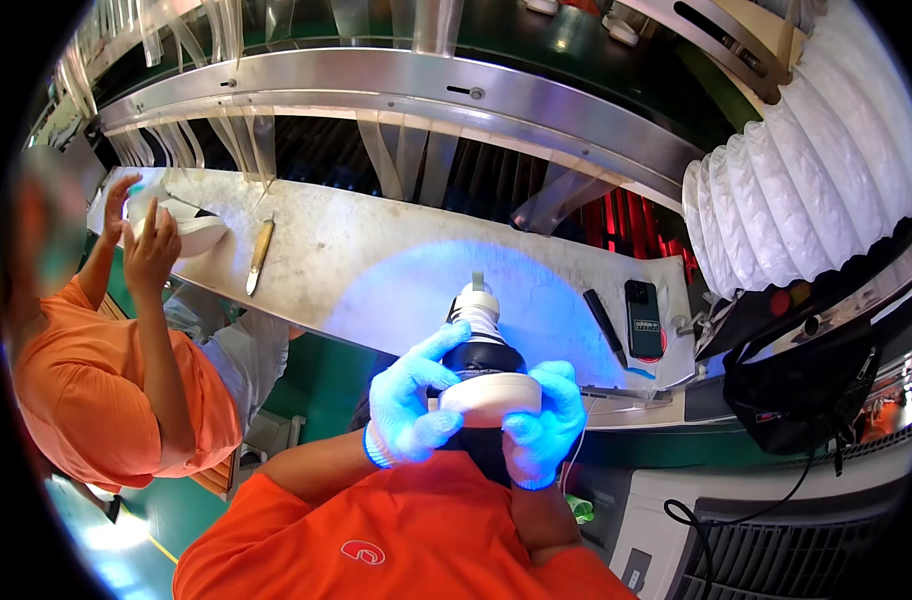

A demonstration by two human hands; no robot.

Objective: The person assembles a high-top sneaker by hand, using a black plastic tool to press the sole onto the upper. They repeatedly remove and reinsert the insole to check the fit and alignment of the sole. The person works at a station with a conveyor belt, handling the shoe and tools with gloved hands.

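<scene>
Both my hands wear knitted gloves that look light blue under a patch of blue light. Between them is a sneaker (484,357), black and white with a thick cream sole (491,398); one end of the sole faces me, and white lacing and a small tab lie at the far end. My left hand (416,400) grips the sole's left side, fingers reaching along the shoe. My right hand (546,422) closes on the sole's right side. Part of the shoe is hidden behind the sole and fingers.
A pale worktable (376,235) carries a wooden-handled knife (261,257), a black pen-like tool (605,327) and a dark phone (642,318). At left, a co-worker in orange (126,385) handles a white shoe (198,232). A metal-railed conveyor (396,90) runs behind; a white duct (806,190) hangs right.
</scene>
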